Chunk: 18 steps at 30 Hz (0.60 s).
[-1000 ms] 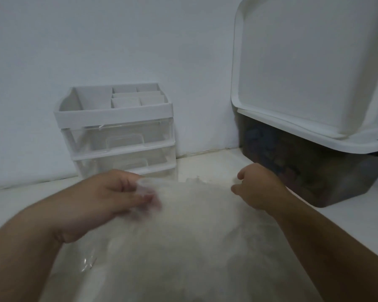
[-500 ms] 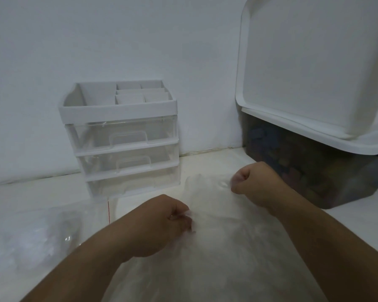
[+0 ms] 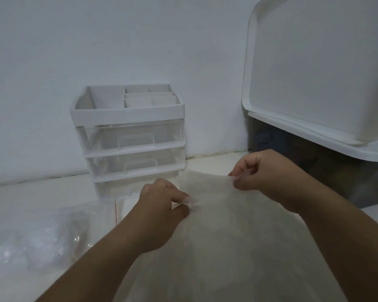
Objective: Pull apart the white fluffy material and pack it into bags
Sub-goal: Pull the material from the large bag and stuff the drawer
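Fluff (image 3: 238, 258), white and soft, fills the big clear plastic bag (image 3: 205, 186) under our hands. Our left hand (image 3: 159, 212) pinches its top edge, and our right hand (image 3: 263, 173) pinches the same edge too, a little farther out.

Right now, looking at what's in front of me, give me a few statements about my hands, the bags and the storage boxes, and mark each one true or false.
1. Both the left hand and the right hand pinch the top edge of the big clear bag. True.
2. The top drawer of the drawer unit is pulled open. False: all the drawers that show are pushed in.
3. The white lid lies flat on the floor. False: it stands tilted up above the dark bin.
4. A second clear bag lies to the left of the left arm. True.
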Motion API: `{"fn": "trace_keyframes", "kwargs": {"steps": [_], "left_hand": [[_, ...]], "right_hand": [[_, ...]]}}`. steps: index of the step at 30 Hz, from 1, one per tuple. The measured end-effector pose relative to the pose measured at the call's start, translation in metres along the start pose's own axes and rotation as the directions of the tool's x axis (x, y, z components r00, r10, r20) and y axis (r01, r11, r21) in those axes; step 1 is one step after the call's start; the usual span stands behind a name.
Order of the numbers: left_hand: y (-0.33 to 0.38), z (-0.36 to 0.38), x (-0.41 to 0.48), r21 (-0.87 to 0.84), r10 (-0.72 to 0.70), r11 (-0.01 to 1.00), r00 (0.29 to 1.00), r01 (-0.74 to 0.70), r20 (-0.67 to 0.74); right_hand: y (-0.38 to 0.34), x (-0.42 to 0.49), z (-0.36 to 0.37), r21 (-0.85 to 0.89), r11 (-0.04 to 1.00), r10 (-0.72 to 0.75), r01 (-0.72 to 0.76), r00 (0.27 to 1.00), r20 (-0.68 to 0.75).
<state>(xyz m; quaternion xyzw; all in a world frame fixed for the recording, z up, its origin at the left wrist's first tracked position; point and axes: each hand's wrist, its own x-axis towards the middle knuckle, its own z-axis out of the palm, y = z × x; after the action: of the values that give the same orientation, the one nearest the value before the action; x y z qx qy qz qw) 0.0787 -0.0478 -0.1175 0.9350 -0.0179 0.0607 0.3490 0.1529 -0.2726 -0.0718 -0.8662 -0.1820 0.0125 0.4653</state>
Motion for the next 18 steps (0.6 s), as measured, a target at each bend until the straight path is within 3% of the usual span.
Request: {"fn": "trace_keyframes", "kwargs": {"steps": [4, 9, 18], "left_hand": [[0.001, -0.001, 0.0, -0.166, 0.08, 0.983, 0.996, -0.073, 0.036], [0.014, -0.003, -0.004, -0.424, 0.192, 0.887, 0.981, -0.182, -0.02], [0.02, -0.01, -0.006, -0.549, 0.124, 0.817, 0.984, -0.176, -0.131]], "right_hand": [[-0.006, -0.003, -0.003, 0.19, 0.982, -0.013, 0.0, 0.998, 0.068], [-0.009, -0.004, -0.006, 0.375, 0.927, -0.049, -0.001, 0.991, 0.124], [-0.014, -0.006, -0.006, 0.55, 0.834, -0.067, -0.041, 0.982, 0.175]]}}
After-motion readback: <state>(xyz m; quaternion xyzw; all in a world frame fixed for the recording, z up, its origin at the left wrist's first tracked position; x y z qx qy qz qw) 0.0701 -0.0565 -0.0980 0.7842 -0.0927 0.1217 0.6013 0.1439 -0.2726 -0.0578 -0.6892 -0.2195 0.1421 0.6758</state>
